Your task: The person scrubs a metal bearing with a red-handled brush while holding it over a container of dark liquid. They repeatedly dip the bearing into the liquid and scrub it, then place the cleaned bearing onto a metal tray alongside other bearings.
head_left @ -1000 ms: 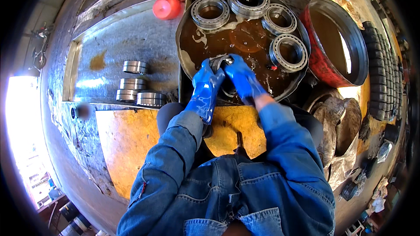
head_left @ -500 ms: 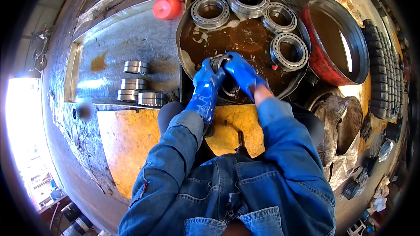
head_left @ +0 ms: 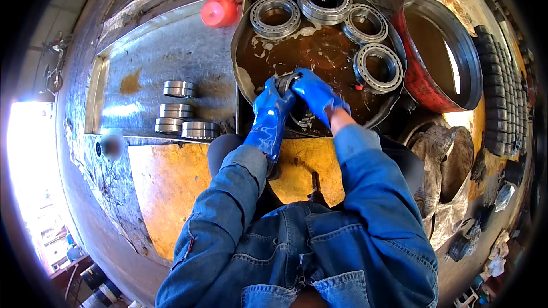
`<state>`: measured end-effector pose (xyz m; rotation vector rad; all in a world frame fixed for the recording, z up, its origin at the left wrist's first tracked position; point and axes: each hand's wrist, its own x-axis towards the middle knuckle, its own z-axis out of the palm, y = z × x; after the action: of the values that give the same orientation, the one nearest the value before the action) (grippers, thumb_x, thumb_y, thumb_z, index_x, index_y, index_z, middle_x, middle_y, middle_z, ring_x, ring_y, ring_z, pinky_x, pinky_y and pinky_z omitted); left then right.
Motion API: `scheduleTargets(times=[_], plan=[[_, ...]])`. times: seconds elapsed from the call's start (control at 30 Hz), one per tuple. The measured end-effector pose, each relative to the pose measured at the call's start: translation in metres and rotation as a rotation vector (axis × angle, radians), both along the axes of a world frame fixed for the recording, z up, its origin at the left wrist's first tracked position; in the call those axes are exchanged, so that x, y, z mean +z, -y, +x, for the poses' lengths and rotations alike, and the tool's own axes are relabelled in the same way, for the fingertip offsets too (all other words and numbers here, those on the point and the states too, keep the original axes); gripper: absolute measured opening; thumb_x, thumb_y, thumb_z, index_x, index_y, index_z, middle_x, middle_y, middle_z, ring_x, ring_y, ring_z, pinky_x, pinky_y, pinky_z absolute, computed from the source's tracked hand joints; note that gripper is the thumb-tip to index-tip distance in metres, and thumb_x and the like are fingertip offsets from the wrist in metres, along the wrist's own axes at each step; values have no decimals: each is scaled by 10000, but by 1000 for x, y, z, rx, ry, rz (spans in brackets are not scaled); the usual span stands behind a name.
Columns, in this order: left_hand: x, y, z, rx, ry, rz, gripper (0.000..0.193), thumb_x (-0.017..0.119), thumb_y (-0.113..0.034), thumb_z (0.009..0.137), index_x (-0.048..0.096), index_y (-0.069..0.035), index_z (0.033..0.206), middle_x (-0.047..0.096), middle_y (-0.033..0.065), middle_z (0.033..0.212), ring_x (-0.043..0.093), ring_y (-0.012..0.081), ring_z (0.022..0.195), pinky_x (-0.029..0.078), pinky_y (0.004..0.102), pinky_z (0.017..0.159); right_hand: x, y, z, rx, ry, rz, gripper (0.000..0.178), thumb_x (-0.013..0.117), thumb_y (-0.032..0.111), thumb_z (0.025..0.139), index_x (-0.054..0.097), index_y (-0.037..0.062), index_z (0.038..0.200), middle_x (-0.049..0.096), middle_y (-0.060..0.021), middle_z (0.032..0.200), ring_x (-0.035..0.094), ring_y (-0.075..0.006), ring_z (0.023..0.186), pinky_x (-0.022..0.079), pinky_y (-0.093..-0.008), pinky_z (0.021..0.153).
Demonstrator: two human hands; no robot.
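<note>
Both hands wear wet blue rubber gloves over the near left part of a round basin of brown liquid. My left hand is closed around a dark metal bearing ring, tilted up between the gloves. My right hand is closed at the ring's right edge; whatever its fingers hold there is hidden. Below the hands, another bearing part shows partly in the basin. Large roller bearings sit along the basin's far and right side, one of them a double-height bearing.
A shallow metal tray on the left holds several shiny bearing rings and a red ladle. To the right stand a red drum with brown liquid and a dirty sack. A yellow board lies nearest me.
Both gloves stay on the ring, with only a slight shift of the right hand. The liquid's surface pattern has changed a little; the bearings around the basin keep their places.
</note>
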<state>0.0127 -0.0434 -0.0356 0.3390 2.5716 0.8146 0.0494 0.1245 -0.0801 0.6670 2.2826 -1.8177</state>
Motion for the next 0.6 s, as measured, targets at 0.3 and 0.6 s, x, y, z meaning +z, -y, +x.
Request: scheduleTargets(times=[0.3,0.6], plan=[[1,-1,1,29,-2,31,746,698,-445,905,495,-41,1497,690,291,1277,670,434,1206,517,475,1049,46,17,27,-35,228,368,758,737,461,902,507,76,1513,605,-297,1424,608,-426,1319,498,-465,1103],[0,-4,-1,-15,-20,-38,814,708,-473,879,455,-68,1538,672,254,1349,674,415,1213,532,459,1054,-2,21,17,-248,163,165,730,759,365,884,521,34,1488,671,-253,1359,665,-385,1254,514,-442,1078]])
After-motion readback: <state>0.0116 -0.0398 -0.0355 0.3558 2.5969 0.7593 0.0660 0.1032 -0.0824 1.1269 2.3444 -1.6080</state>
